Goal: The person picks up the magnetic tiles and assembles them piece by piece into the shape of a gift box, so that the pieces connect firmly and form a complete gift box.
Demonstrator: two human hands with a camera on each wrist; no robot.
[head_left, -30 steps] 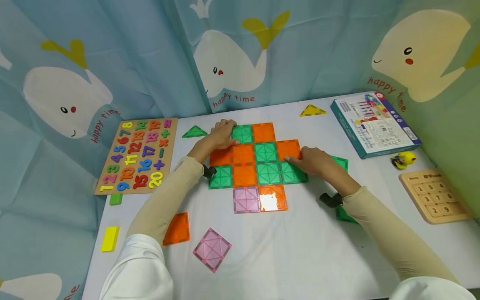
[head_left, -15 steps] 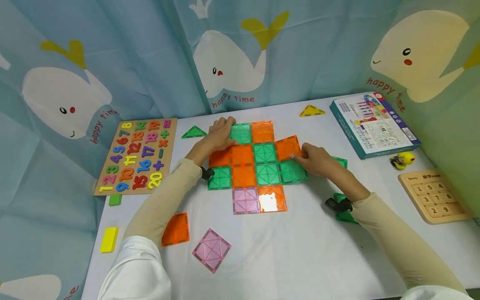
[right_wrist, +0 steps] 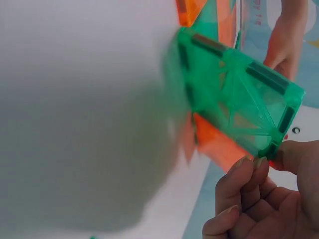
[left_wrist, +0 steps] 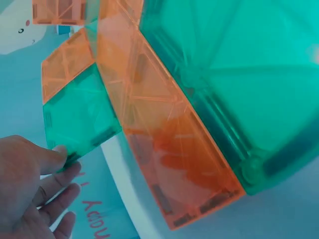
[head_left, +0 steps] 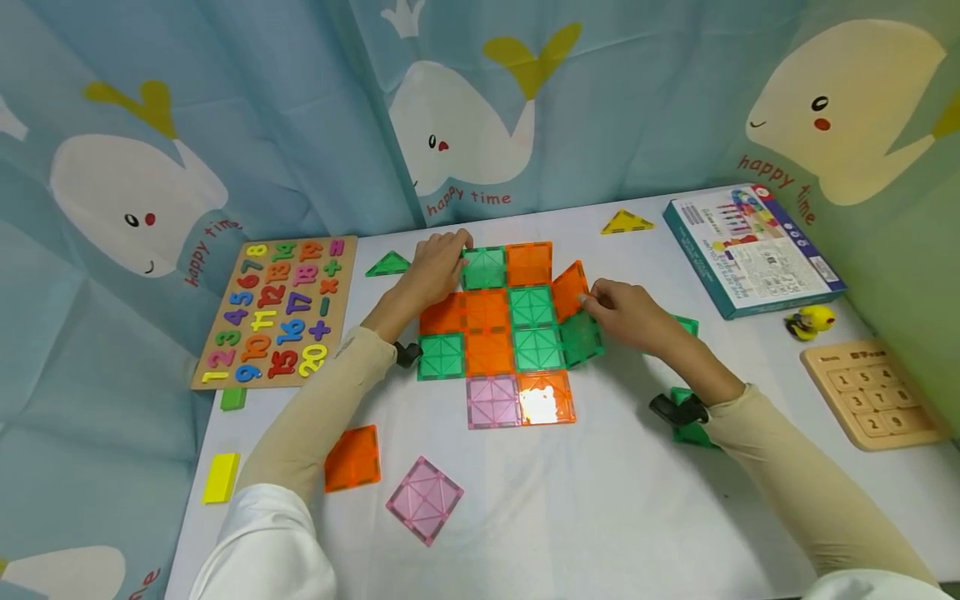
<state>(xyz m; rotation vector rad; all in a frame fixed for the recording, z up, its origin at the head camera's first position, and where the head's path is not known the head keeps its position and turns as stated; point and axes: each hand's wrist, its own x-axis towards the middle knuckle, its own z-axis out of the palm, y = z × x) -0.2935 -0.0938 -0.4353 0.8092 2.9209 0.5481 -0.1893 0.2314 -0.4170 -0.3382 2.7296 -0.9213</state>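
Observation:
A flat mat of joined orange, green and pink square tiles [head_left: 487,333] lies mid-table. My left hand [head_left: 450,254] grips the back-left green tile [head_left: 483,268] by its outer edge; in the left wrist view the thumb and fingers [left_wrist: 55,164] pinch that green tile's [left_wrist: 79,119] corner. My right hand [head_left: 588,298] holds the mat's right column, an orange tile [head_left: 570,290] and a green tile [head_left: 581,337], which are tilted up off the table. In the right wrist view the fingertips [right_wrist: 249,167] pinch the corner of the green tile [right_wrist: 239,99] with the orange one behind it.
A number puzzle board [head_left: 273,312] lies at left, and a box [head_left: 753,250], a yellow toy [head_left: 806,321] and a wooden keypad [head_left: 873,392] at right. Loose pieces: green triangle [head_left: 390,265], yellow triangle [head_left: 625,222], orange tile [head_left: 352,458], pink tile [head_left: 425,498], yellow block [head_left: 220,477].
My right hand has raised the right-hand orange and green tiles from flat to steeply tilted, hinging on the mat. My left hand has stayed on the back-left green tile.

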